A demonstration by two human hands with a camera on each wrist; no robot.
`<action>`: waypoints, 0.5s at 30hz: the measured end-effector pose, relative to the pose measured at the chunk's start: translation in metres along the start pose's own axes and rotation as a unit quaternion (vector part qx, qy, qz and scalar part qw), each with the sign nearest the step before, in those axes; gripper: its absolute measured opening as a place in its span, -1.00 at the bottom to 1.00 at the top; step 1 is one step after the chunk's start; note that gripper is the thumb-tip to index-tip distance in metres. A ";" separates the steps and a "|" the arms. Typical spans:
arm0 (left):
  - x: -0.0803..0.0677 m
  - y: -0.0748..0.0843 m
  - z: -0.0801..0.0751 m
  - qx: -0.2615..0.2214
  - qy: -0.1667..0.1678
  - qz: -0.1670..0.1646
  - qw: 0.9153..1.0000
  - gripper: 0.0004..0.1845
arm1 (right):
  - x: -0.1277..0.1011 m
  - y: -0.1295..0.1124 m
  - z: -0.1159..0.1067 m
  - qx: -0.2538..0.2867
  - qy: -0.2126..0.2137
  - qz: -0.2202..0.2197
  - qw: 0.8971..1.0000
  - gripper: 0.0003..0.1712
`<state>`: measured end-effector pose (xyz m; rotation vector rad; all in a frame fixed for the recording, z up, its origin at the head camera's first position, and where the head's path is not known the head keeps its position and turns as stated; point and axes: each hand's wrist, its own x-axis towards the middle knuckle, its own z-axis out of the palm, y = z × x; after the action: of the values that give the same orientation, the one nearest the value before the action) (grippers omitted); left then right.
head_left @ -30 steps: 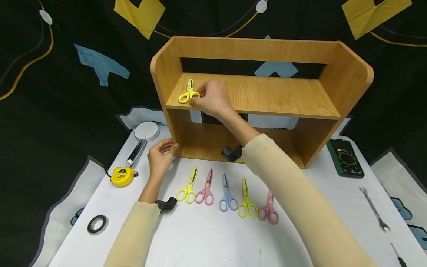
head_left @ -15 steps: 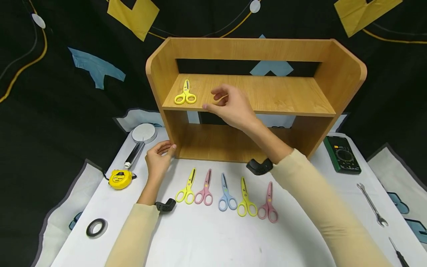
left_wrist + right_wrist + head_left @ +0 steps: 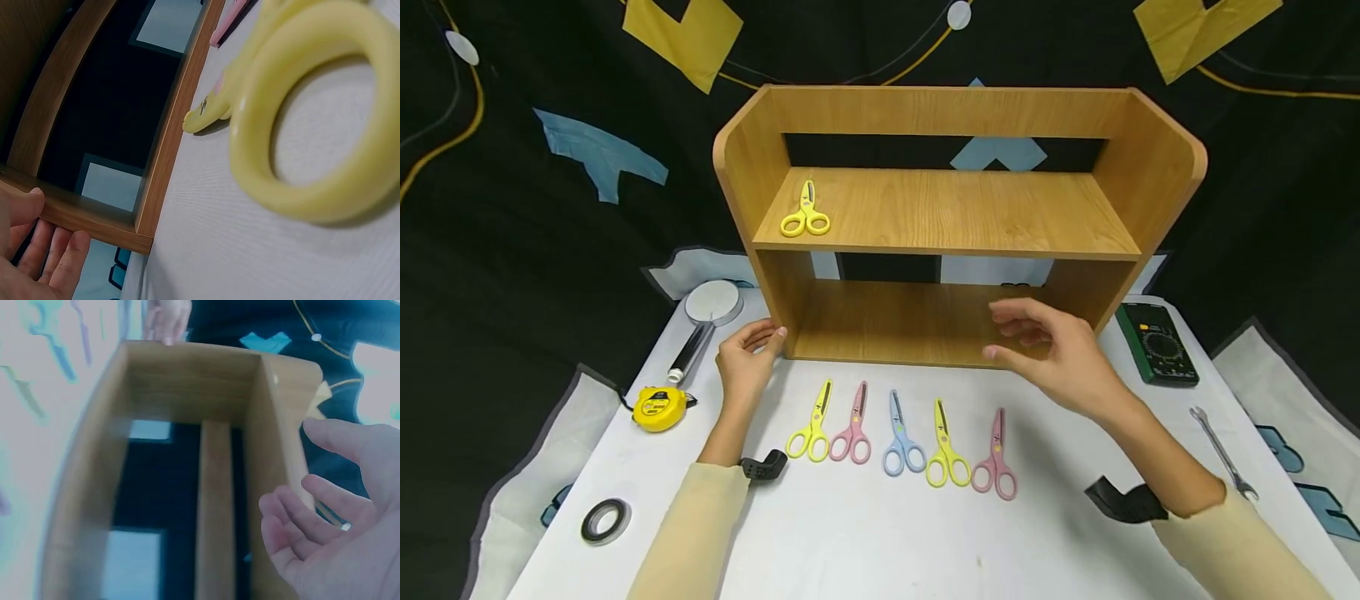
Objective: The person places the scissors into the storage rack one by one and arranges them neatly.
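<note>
Wooden shelf unit [image 3: 958, 212], standing on the white table [image 3: 865, 542]. I read its upper shelf as the destination: one pair of yellow scissors [image 3: 806, 212] now lies flat at the left end, handles toward me, touched by nothing.

My right hand [image 3: 1060, 358]. A second ago it was up at those yellow scissors on the shelf; it has since let go and drawn back down, and now hovers in front of the lower opening, just beyond the row on the table. The fingers are spread and loosely bent, holding nothing; the right wrist view confirms an empty palm.

My left hand [image 3: 747, 360]. It has not moved: fingertips rest against the shelf unit's lower left corner, fingers nearly straight, gripping nothing. The left wrist view shows them along the wooden edge, though that picture is mostly filled by a blurred yellow handle, so the contact is probably light.

Row of five scissors, left to right: yellow pair [image 3: 811, 425], pink pair [image 3: 852, 427], blue pair [image 3: 901, 437], second yellow pair [image 3: 946, 448], second pink pair [image 3: 995, 458]. All lie untouched, blades pointing to the shelf. By my judgement, one placement is complete and five remain; the free right hand is nearest the second pink pair.
</note>
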<state>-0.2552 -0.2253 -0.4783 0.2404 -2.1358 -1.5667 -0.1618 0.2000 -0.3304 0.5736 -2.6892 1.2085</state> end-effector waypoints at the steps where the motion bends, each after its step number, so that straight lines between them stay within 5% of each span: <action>1: 0.000 0.000 0.000 0.000 -0.001 -0.001 1.000 -0.70 | -0.009 0.006 0.002 -0.004 -0.002 0.010 1.000 -0.43; 9: -0.004 0.000 -0.001 0.011 0.001 -0.006 1.000 -0.70 | -0.077 0.053 0.044 -0.005 -0.017 0.098 0.995 -0.36; 15: -0.002 0.001 0.000 0.005 0.001 0.003 1.000 -0.69 | -0.107 0.075 0.072 0.021 -0.014 0.116 0.993 -0.31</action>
<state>-0.2532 -0.2244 -0.4775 0.2395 -2.1417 -1.5525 -0.0910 0.2226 -0.4602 0.2894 -2.8225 1.3237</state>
